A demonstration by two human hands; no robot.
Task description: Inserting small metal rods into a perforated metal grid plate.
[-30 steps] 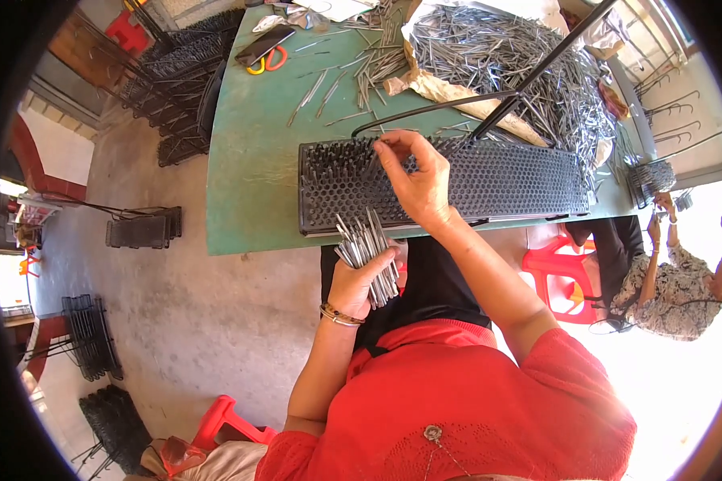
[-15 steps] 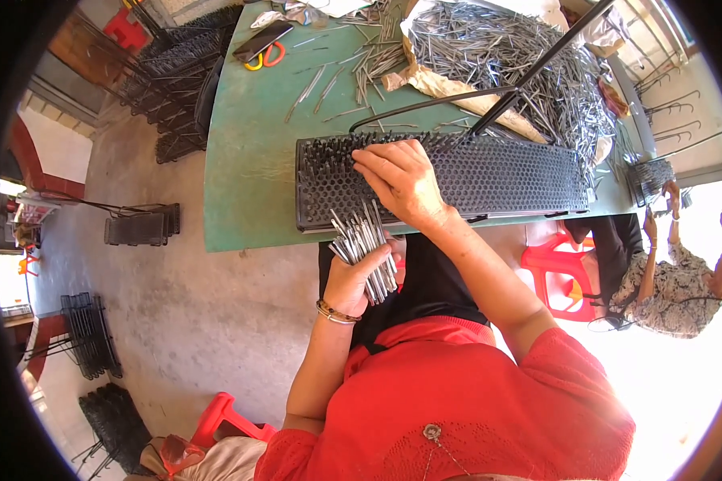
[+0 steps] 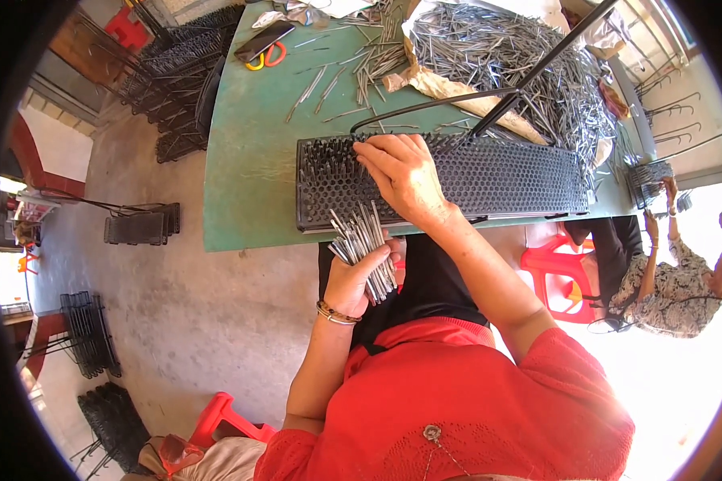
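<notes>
My left hand (image 3: 356,280) is closed round a bundle of thin metal rods (image 3: 362,244), which look like drill bits, just off the table's near edge. A long black rack (image 3: 521,178) full of small round holes lies along that edge, with a black wire handle (image 3: 505,103) rising from it. Rods stand upright in the holes at its left end (image 3: 322,164). Over this end is my right hand (image 3: 405,176), its fingers bent and pressed together at the tips. Whatever lies between those fingertips is hidden.
A big heap of metal rods (image 3: 489,48) on brown paper covers the far right of the green table (image 3: 249,184). Scissors (image 3: 274,54) and a dark phone (image 3: 263,40) lie far left. Black racks (image 3: 143,228) stand on the floor. Another person (image 3: 670,293) works at the right beside a red stool (image 3: 555,272).
My right hand has shifted very slightly at the rack's left end. The left hand and its bundle stay nearly still.
</notes>
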